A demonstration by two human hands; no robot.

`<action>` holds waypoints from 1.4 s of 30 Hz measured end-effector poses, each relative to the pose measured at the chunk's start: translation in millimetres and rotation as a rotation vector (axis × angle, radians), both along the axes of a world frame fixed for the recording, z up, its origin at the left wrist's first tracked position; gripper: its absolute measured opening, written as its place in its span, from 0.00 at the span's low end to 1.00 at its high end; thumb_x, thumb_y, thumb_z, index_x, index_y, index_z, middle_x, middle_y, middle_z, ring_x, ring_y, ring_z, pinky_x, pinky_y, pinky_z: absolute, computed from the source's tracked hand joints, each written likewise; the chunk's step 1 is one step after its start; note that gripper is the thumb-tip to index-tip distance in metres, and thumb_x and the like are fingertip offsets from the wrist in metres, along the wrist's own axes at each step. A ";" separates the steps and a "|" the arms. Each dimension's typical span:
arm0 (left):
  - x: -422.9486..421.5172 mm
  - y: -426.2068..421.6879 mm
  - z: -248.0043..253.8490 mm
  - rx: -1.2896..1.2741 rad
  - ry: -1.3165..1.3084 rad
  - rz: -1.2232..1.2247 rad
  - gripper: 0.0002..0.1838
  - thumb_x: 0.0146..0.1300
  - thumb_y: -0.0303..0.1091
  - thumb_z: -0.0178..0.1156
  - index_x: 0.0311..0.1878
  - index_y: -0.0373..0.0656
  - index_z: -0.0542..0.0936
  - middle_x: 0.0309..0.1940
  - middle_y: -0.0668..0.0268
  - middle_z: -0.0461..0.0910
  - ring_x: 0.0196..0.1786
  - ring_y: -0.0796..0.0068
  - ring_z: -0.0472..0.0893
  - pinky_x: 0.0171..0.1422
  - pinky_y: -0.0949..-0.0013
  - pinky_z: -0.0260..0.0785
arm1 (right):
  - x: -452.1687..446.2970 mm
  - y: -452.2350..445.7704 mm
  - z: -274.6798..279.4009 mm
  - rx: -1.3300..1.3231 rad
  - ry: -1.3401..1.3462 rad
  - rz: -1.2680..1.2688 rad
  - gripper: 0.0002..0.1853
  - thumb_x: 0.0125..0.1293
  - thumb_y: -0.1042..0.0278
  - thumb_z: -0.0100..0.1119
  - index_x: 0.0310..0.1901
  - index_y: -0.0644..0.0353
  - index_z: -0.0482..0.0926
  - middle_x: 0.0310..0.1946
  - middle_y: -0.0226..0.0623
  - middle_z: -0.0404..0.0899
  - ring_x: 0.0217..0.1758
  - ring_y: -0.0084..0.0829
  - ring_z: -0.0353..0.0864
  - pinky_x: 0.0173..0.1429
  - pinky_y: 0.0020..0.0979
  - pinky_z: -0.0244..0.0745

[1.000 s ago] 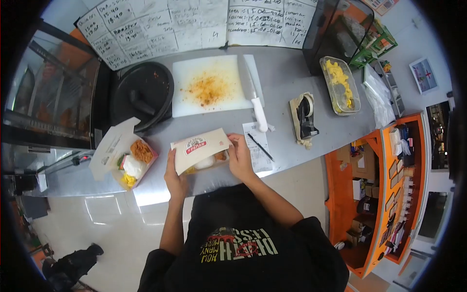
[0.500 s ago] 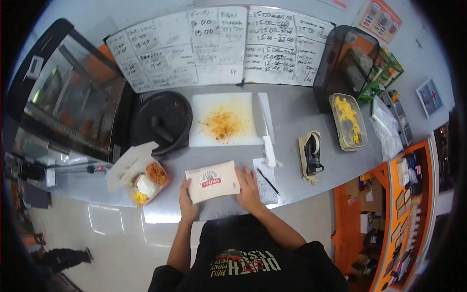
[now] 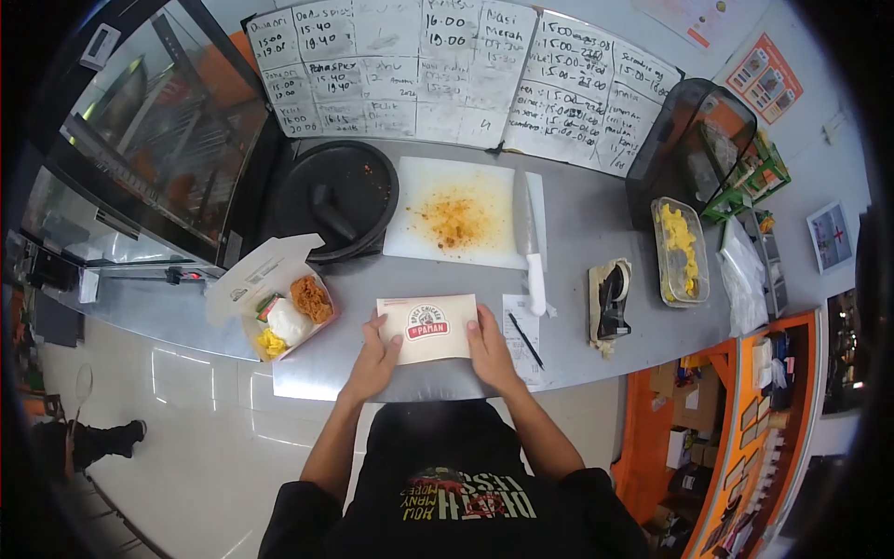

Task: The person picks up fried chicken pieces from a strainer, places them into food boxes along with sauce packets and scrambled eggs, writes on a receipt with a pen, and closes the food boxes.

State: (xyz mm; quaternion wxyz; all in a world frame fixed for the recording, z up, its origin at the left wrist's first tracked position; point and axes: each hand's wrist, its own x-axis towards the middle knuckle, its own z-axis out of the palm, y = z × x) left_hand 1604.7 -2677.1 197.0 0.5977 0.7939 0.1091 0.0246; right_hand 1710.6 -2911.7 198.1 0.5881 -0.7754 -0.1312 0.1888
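A closed cardboard food box (image 3: 428,328) with a red and black logo on its lid is held between both hands near the counter's front edge. My left hand (image 3: 374,361) grips its left side, with the thumb on the front. On the right side my right hand (image 3: 490,348) has hold of the box. To the left stands an open box (image 3: 315,335) with fried chicken (image 3: 311,298), white rice (image 3: 290,321) and yellow pieces (image 3: 271,343) in it. A receipt (image 3: 523,359) with a black pen (image 3: 526,341) lies just right of my right hand.
Behind the box are a white cutting board (image 3: 419,186) with crumbs, a knife (image 3: 535,261) and a black stone mortar (image 3: 372,200) with a pestle. A tape dispenser (image 3: 612,303) and a tub of yellow pieces (image 3: 682,252) stand at right. Someone's leg (image 3: 112,440) shows at lower left.
The lid, partly raised a second ago, has come down over the food and the box is now closed. My left thumb now lies on its front. The camera view has shifted.
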 end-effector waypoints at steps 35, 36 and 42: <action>21.7 21.0 40.3 1.017 -0.291 -0.516 0.34 0.62 0.50 0.67 0.73 0.62 0.73 0.78 0.48 0.59 0.79 0.41 0.59 0.79 0.49 0.61 | 35.6 -20.4 40.4 -0.528 -1.092 0.634 0.28 0.67 0.44 0.63 0.69 0.25 0.74 0.76 0.49 0.62 0.80 0.61 0.55 0.60 0.40 0.83; 20.4 18.0 41.9 0.983 -0.282 -0.508 0.32 0.63 0.49 0.66 0.72 0.63 0.74 0.78 0.48 0.58 0.80 0.41 0.57 0.80 0.48 0.59 | 34.8 -21.0 36.9 -0.506 -1.061 0.633 0.27 0.67 0.44 0.63 0.69 0.26 0.75 0.76 0.49 0.61 0.80 0.62 0.54 0.63 0.42 0.81; 16.9 16.4 47.9 0.884 -0.156 -0.565 0.29 0.69 0.51 0.60 0.73 0.63 0.73 0.81 0.45 0.50 0.83 0.37 0.47 0.84 0.44 0.48 | 32.5 -23.5 27.1 -0.370 -0.855 0.643 0.25 0.67 0.44 0.64 0.65 0.34 0.81 0.78 0.47 0.59 0.83 0.63 0.45 0.82 0.53 0.54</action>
